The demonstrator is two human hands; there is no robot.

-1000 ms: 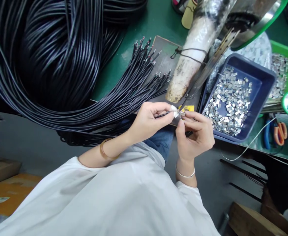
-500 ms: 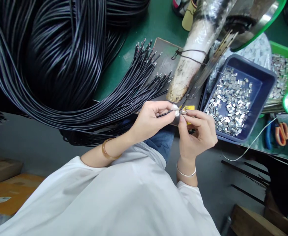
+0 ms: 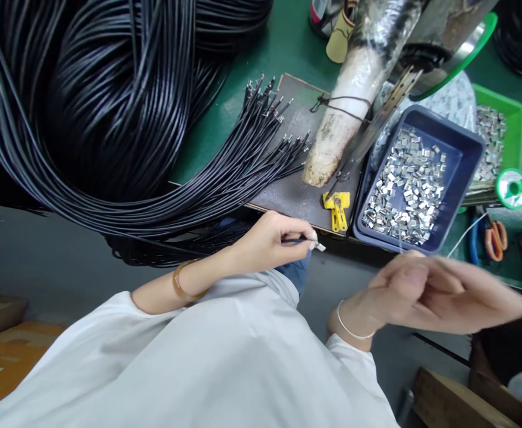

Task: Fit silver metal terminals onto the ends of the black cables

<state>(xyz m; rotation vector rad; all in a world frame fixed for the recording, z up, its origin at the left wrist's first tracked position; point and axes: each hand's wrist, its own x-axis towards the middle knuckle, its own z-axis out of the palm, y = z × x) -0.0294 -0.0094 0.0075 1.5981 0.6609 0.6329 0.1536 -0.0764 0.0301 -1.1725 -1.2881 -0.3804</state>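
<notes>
My left hand (image 3: 283, 242) is closed in a pinch on a black cable (image 3: 291, 241). White wraps cover its fingertips, and a small silver metal clip (image 3: 320, 246) sits at the cable's end. Blurred by motion, my right hand (image 3: 439, 291) is raised in front of the blue tray's near edge, fingers curled and thumb pressed in. A faint thin strand sticks up from its fingertips, and a thin pale wire (image 3: 461, 238) runs behind it, seemingly the same wire. Many similar cables (image 3: 243, 145) lie with their stripped ends on a dark board.
The blue tray (image 3: 466, 139) holds many silver clips; a green tray (image 3: 515, 119) stands behind it. A yellow clip (image 3: 339, 208), a wrapped white tube (image 3: 341, 119), a green-rimmed spool (image 3: 512, 187) and orange-handled scissors (image 3: 495, 241) are on the bench. Coiled cable (image 3: 122, 95) fills the left.
My right hand has come away from my left, moving right and toward me. My left hand has dropped slightly, still holding the cable. The yellow clip is now uncovered.
</notes>
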